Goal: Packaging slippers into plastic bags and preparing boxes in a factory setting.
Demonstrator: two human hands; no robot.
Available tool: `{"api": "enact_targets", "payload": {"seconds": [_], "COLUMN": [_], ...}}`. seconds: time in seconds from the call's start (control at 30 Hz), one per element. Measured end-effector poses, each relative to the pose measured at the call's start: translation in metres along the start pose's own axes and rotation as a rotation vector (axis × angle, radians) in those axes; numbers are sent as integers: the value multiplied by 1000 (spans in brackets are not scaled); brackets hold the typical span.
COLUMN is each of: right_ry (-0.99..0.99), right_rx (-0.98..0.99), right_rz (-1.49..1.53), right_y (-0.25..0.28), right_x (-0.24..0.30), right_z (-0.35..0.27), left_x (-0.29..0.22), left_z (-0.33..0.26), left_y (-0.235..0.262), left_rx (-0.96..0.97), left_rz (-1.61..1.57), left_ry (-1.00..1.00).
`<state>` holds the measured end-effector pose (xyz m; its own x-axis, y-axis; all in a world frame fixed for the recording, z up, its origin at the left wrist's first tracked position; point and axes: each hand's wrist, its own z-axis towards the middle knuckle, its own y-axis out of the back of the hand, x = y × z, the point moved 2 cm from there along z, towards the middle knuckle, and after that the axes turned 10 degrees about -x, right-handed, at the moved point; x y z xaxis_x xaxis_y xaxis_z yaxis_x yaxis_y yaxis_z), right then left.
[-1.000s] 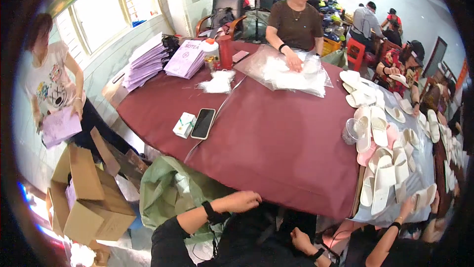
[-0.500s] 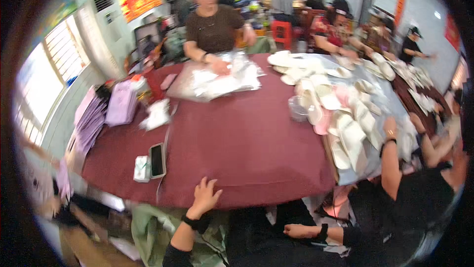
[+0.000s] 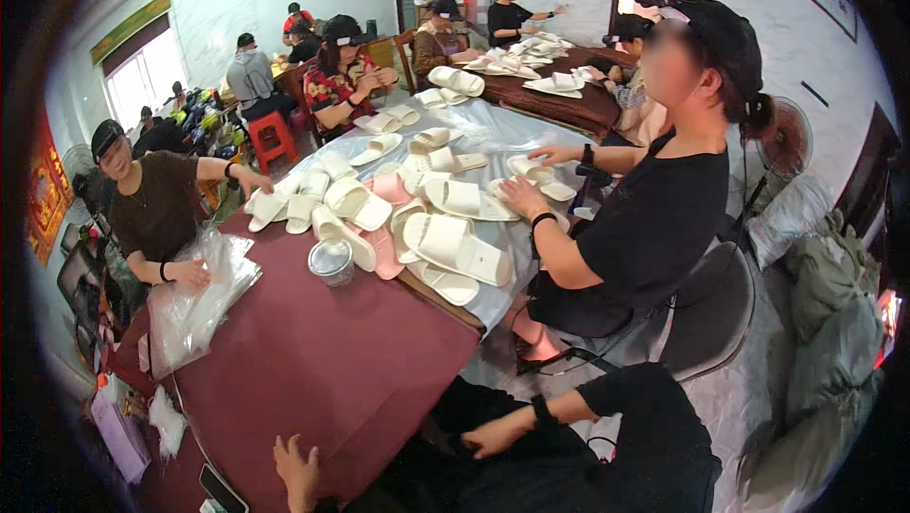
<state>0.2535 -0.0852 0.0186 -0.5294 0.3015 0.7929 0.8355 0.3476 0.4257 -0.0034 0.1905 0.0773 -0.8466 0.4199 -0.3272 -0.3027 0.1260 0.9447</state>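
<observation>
At the near edge of the maroon-covered table (image 3: 341,375), my left hand (image 3: 297,467) is raised with its fingers spread, holding nothing. Close to it lies a dark-screened phone (image 3: 223,488), partly cut off by the lower rim. My right hand (image 3: 495,434) rests on my dark-clothed lap with its fingers loosely curled, and nothing shows in it. White slippers (image 3: 455,247) are heaped beyond the table's right side, with pink slippers (image 3: 384,252) among them. Beside the heap stands a clear round tub (image 3: 331,263). Neither of my hands touches the slippers.
A co-worker in black (image 3: 654,181) sits at the right, hands on the slippers. Another in brown (image 3: 156,200) reaches toward the heap, other hand on clear plastic bags (image 3: 204,300). Purple packages (image 3: 120,437) lie at the left. Stuffed sacks (image 3: 829,352) line the right wall.
My view has swung to the right, bringing the co-worker in black into full view. The co-worker in brown now reaches to the slippers. My left hand stays open and my right stays on my lap.
</observation>
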Motion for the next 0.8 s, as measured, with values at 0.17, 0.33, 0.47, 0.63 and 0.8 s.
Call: {"api": "enact_targets", "payload": {"seconds": [0.17, 0.33, 0.47, 0.63, 0.8], "right_ry": [553, 579, 187, 43, -198], "right_rx": [-388, -573, -448, -206, 11], "right_rz": [163, 143, 394, 729, 997], "right_y": [116, 206, 247, 259, 251], "right_x": [121, 188, 196, 198, 187], "right_z": [50, 103, 154, 238, 325], "left_x": [62, 75, 77, 77, 72], "left_z": [21, 10, 9, -4, -12], "left_y": [-3, 8, 2, 2, 2], "left_rx": [-27, 110, 135, 180, 178], "left_rz": [112, 169, 153, 78, 66], "left_ry": [163, 259, 352, 490, 477]}}
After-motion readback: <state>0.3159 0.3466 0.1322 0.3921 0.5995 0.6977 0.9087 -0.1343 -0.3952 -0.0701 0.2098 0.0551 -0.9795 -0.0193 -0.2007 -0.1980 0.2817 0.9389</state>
